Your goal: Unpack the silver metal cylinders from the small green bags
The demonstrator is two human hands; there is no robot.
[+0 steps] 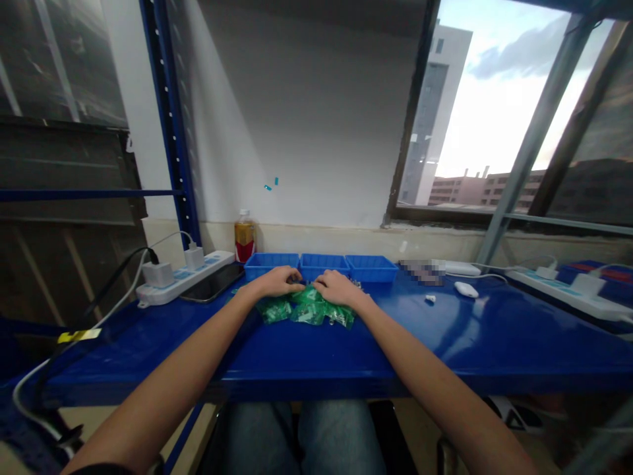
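Small green see-through plastic bags [309,311] lie in a heap on the blue table, with small parts that look metallic in and beside them. My left hand [277,282] is on the heap's left side, its fingers curled and its thumb pointing inward at the bags. From the right, my right hand [339,288] has its bent fingers closed on the green plastic near the middle. The fingertips of both hands are partly hidden, and what is inside the bags is too small to name. Just behind the hands stand three blue bins, the left bin [271,258], middle bin [324,258] and right bin [370,267].
A drink bottle [244,239] stands behind the left bin. Left of it are a dark phone [212,282] and a white power strip [185,280] with cables. On the right lie a white earbud [430,299], a white case [465,289] and another power strip [568,295].
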